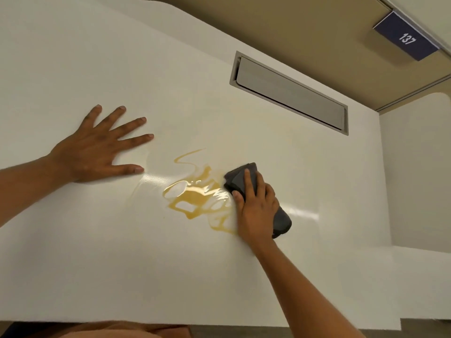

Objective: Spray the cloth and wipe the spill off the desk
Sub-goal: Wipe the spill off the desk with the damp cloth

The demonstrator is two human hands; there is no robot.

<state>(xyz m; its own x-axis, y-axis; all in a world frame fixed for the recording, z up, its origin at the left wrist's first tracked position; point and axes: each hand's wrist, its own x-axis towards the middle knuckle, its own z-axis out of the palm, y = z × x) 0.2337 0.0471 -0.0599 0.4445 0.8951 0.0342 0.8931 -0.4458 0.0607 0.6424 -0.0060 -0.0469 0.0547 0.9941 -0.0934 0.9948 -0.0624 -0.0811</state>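
Observation:
A yellow-brown liquid spill (195,193) lies smeared across the middle of the white desk (122,264). My right hand (256,211) presses a folded dark grey cloth (240,178) flat on the desk, at the right edge of the spill. The cloth sticks out past my fingertips and behind my wrist. My left hand (97,147) rests flat on the desk to the left of the spill, fingers spread, holding nothing. No spray bottle is in view.
A grey metal cable-flap (290,93) is set into the desk behind the spill. A beige partition with a dark blue sign reading 137 (406,39) runs along the back. The desk's front edge (219,324) is close to my body.

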